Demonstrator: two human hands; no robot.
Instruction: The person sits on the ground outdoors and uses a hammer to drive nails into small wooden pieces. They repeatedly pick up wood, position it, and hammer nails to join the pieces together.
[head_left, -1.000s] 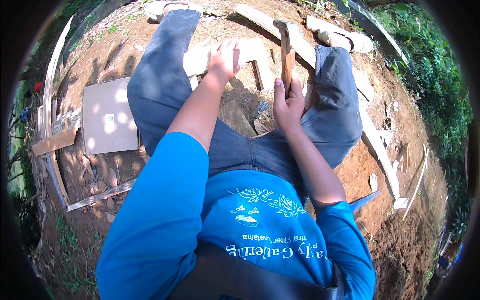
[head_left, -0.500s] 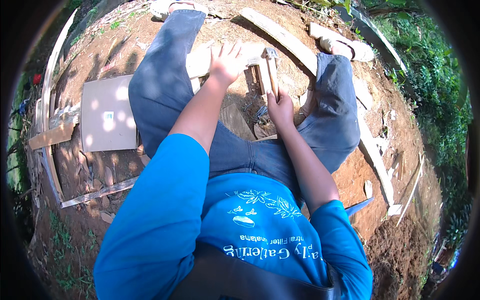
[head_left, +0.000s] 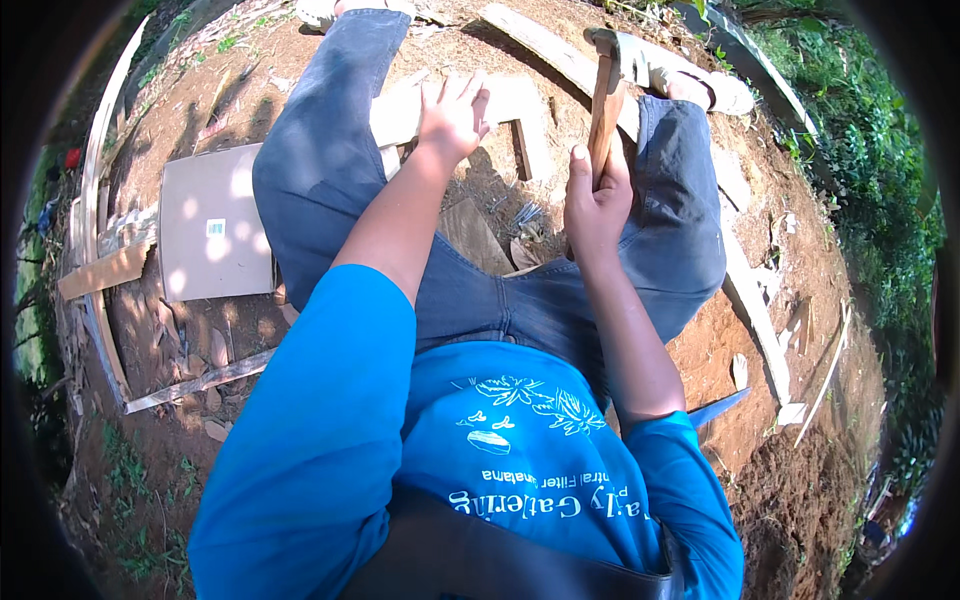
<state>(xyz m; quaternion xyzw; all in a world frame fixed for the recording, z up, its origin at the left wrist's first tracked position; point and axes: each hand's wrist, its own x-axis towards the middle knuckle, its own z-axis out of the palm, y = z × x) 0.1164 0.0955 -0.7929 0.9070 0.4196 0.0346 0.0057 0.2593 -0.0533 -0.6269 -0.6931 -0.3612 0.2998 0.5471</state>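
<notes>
My left hand (head_left: 455, 118) lies on a pale, sunlit board (head_left: 515, 97) between my legs, its fingers spread. A short upright-running wooden piece (head_left: 536, 150) meets the board at its right end. My right hand (head_left: 600, 210) is closed round the wooden handle of a hammer (head_left: 605, 112). The hammer is lifted to the right of the board, head away from me, close to my right knee. A small heap of what look like nails (head_left: 529, 216) rests on the soil between my thighs, beside a flat brown wooden offcut (head_left: 472, 236).
A grey-brown square panel (head_left: 217, 250) lies at my left. Long wooden strips (head_left: 100, 150) form an angled frame beyond it. A long plank (head_left: 545, 45) lies ahead, and another strip (head_left: 755, 320) is at my right. A blue pointed object (head_left: 720, 408) sits by my right elbow.
The hammer has swung up and to the right in my right hand, away from the board's end. My left hand has stayed on the board.
</notes>
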